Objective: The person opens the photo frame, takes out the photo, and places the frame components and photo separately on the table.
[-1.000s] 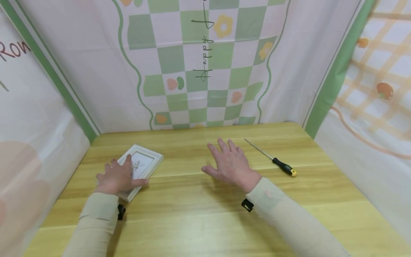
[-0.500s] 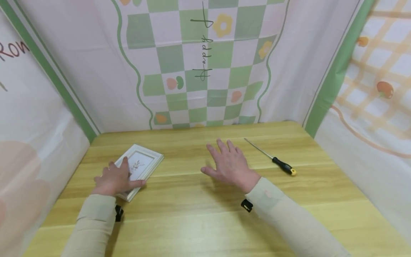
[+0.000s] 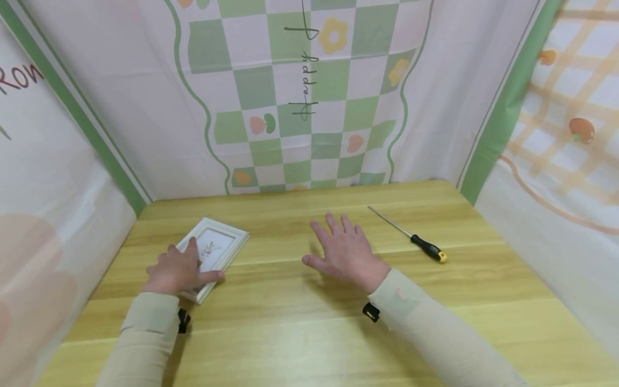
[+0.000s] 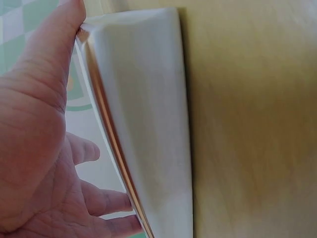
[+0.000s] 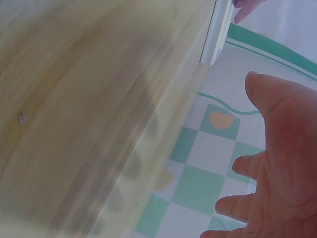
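Observation:
A white picture frame (image 3: pixel 220 229) with a small plant print lies face up at the left of the wooden table. Over its lower left part is my left hand (image 3: pixel 176 270), fingers spread and thumb out across the near side; the left wrist view shows that hand (image 4: pixel 39 124) beside the frame's pale side (image 4: pixel 143 119), thumb at a corner. My right hand (image 3: pixel 345 251) hovers above the middle of the table, fingers spread, holding nothing. The right wrist view has its fingers apart (image 5: pixel 240 166) and an end of the picture frame (image 5: pixel 216 39) beyond.
A screwdriver with a black and yellow handle (image 3: pixel 427 248) lies right of my right hand, its shaft pointing to the back. Patterned cloth (image 3: pixel 295 97) hangs behind the wooden table (image 3: pixel 290 322) and at both sides.
The hands and the picture frame lie nearly as before. My left hand has shifted slightly left and then back right over the frame; the head view has moved a little.

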`<action>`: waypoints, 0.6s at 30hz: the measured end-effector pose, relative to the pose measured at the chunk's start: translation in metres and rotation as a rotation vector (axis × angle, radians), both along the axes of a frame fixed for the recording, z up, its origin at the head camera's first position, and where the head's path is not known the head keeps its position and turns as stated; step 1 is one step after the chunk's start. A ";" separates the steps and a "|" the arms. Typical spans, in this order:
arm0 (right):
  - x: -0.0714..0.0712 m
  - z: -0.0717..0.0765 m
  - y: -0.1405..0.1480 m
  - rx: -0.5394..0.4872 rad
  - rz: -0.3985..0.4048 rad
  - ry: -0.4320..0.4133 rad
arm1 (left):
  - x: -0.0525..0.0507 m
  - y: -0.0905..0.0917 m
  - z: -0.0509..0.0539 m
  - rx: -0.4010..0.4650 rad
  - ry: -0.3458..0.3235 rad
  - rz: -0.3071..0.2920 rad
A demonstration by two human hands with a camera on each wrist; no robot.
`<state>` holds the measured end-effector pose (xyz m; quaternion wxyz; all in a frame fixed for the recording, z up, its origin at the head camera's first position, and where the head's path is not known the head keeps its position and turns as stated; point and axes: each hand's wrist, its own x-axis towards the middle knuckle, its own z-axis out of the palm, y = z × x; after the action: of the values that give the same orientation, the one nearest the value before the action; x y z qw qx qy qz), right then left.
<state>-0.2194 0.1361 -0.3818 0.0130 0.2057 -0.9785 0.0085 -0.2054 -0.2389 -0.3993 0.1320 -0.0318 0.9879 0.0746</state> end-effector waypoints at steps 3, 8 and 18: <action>0.000 -0.001 -0.002 0.008 0.000 0.000 | 0.000 0.003 0.000 -0.007 0.001 0.002; 0.002 -0.001 -0.003 0.014 0.002 0.000 | 0.002 0.011 0.001 -0.014 0.010 0.003; 0.004 -0.005 -0.004 0.002 0.009 0.002 | 0.002 0.021 -0.001 -0.031 0.009 0.009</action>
<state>-0.2151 0.1320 -0.3867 0.0139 0.2101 -0.9775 0.0075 -0.2037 -0.2184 -0.4001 0.1268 -0.0379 0.9894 0.0599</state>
